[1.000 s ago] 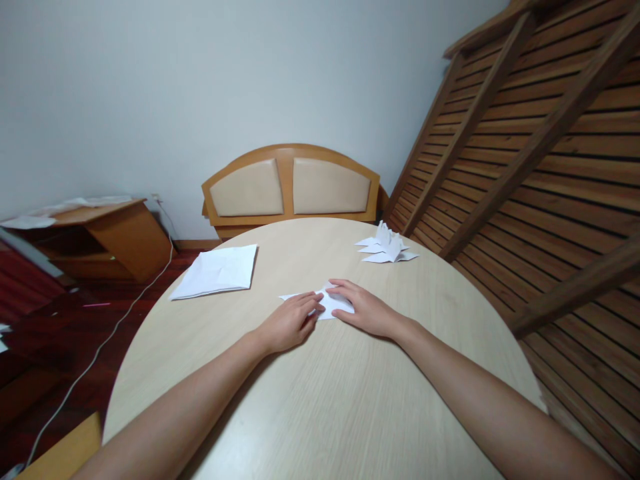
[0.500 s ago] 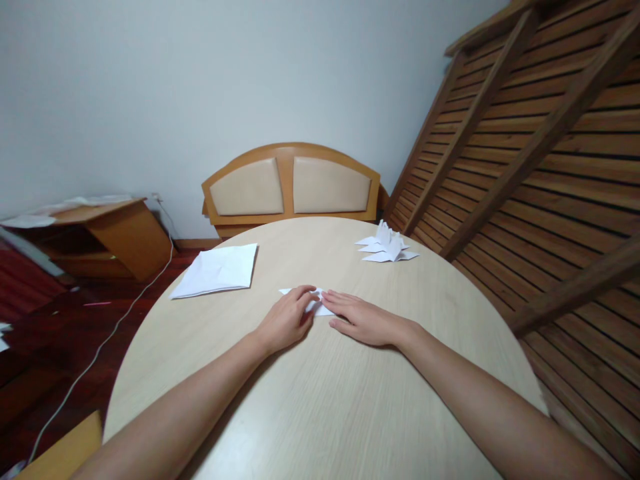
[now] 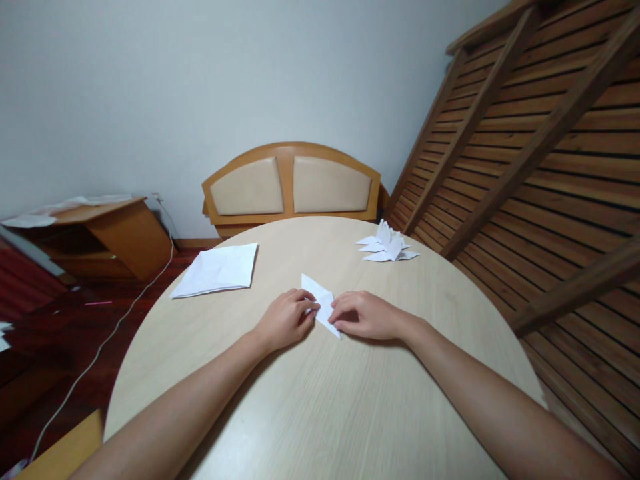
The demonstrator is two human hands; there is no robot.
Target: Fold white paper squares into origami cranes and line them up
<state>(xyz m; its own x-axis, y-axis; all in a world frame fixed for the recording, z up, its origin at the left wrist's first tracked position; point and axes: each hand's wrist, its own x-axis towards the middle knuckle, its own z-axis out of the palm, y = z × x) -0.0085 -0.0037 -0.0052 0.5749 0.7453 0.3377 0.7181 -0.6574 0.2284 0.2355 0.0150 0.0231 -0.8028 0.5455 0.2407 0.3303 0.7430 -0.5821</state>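
Observation:
A small folded sheet of white paper (image 3: 320, 301) lies on the round table between my hands, slanting from upper left to lower right as a narrow pointed shape. My left hand (image 3: 289, 319) has its curled fingertips on the paper's left edge. At the right edge, my right hand (image 3: 367, 315) pinches the paper between thumb and fingers. Both pointed ends of the paper stick out past the fingers.
Several folded white paper cranes (image 3: 387, 245) stand in a row at the table's back right. A stack of white paper (image 3: 217, 269) lies at the back left. The round table (image 3: 320, 413) has a wooden headboard (image 3: 290, 180) behind it and a slatted wooden panel (image 3: 540, 147) to its right.
The folded paper has turned from lying sideways to slanting down to the right. My right hand has gone from flat on the paper to pinching its right edge.

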